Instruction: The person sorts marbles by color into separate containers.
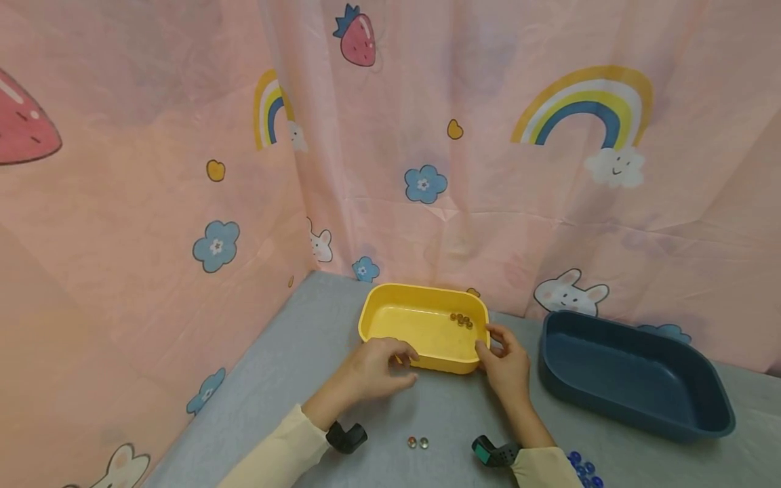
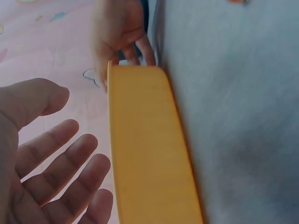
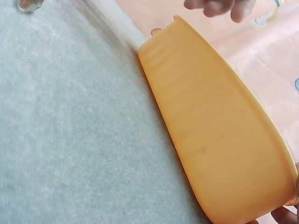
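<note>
A yellow plastic tub stands on the grey cloth near the back curtain, with several amber marbles gathered at its right end. My right hand holds the tub's right end, thumb at the rim and fingers round the outer side. Over the tub's front left part hovers my left hand, its fingers loosely bent and nothing in them. In the left wrist view that hand is apart from the tub's wall. Two clear marbles with coloured insides lie on the cloth between the wrists.
A larger dark blue tub stands to the right. Several blue marbles lie on the cloth by the right sleeve. A pink printed curtain closes off the back and left sides. Black devices are strapped to both wrists.
</note>
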Motion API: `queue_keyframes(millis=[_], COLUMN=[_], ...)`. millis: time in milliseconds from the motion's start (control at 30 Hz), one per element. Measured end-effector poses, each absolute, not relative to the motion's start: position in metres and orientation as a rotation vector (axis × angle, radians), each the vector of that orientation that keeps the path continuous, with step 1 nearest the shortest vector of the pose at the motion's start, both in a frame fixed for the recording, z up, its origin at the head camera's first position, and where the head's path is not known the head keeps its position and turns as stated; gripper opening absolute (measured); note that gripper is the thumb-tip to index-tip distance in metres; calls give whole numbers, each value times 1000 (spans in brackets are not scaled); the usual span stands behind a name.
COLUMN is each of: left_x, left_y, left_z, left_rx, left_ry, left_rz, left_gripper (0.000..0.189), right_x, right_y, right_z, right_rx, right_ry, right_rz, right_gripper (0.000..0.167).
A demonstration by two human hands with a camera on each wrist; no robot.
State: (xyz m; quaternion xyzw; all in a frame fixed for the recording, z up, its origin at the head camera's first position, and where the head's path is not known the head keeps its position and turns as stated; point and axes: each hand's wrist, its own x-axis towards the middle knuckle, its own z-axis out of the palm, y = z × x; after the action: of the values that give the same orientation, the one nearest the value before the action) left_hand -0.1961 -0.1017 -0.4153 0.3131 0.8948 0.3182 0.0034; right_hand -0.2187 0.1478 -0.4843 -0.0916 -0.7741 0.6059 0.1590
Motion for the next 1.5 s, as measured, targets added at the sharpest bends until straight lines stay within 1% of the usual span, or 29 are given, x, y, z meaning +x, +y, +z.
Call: queue_keyframes(millis=[467,733,1100,1300,1500], left_x=[-173,-163,-154,-153,-151], left_y=[-103,-101,-102,-102,-102], left_z=[-436,-442,-451,-457,-460], left_rx=[1048,1089,1050,1062,1081], left_ry=[2661,2634,2580,2557,2562], left_rz=[990,939,928,913,896], left_gripper=[22,19,15,10,10], right_x=[-219,-219,-219,-219,-218], right_y=[148,148,148,148,148], right_z=[-484,-484,-485,-485,-484], right_rx=[-289,-283,-285,-286,-280], right_ry=[-2230,-2232,-2229,-2234,-2232], right_rz=[1715,1725,1722,1704,1713], right_gripper=[39,39,39,39,39])
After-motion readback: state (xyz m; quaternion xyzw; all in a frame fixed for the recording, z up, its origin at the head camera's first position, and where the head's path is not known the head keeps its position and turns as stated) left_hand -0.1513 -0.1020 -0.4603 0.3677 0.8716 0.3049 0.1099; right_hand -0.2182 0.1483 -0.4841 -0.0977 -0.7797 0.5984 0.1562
